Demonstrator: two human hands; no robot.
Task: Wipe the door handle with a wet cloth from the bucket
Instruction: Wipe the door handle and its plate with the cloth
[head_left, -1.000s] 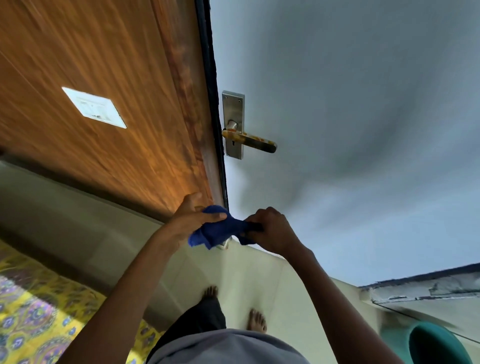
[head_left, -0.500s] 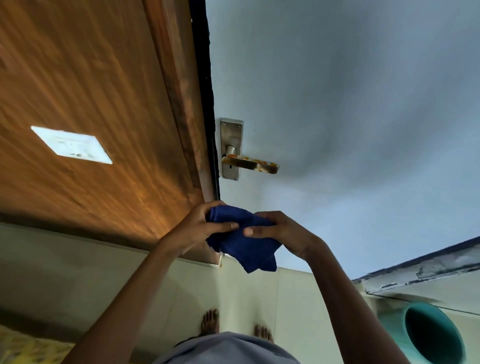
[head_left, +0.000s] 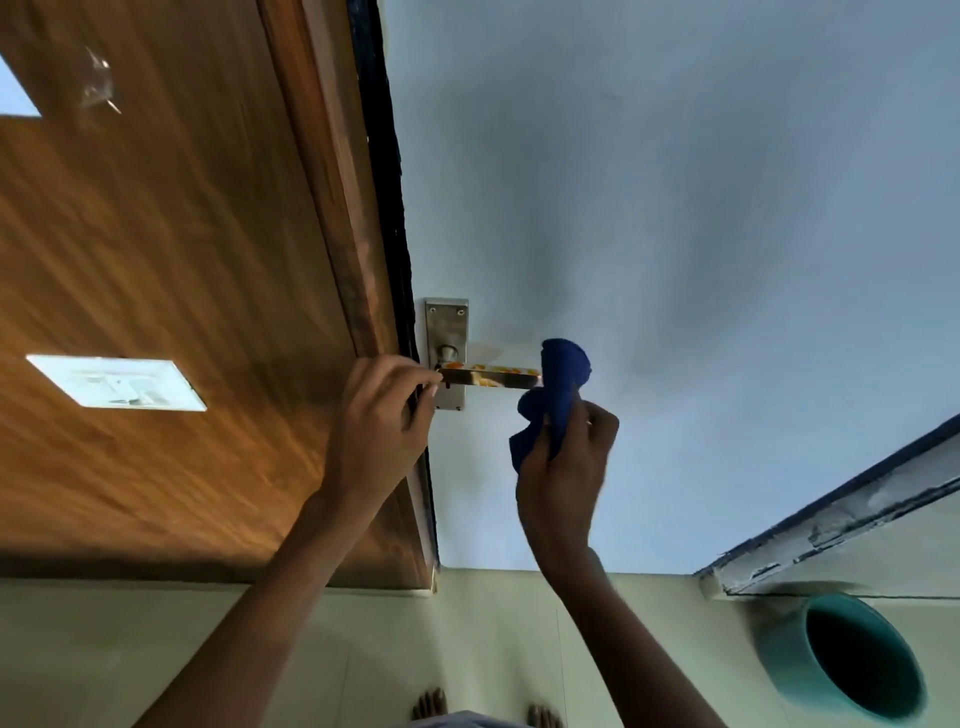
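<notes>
- So half a second ago both my hands were bunching the blue cloth (head_left: 558, 387) below the handle; now they've split up.
- My right hand (head_left: 566, 467) has the cloth pinched between thumb and fingers, its top draped over the free end of the door handle (head_left: 488, 376).
- My left hand (head_left: 384, 415) came up to the pivot end, fingertips pinched together right at the lever by the backplate (head_left: 447, 325), probably steadying it.
- Looks like wiping is just starting.
- The teal bucket (head_left: 852, 660) sits on the floor, lower right.

Left hand (head_left: 382, 415) and right hand (head_left: 563, 467) bare, forearms unsleeved, grey garment edge (head_left: 457, 719) at bottom, feet (head_left: 431, 704) bare
</notes>
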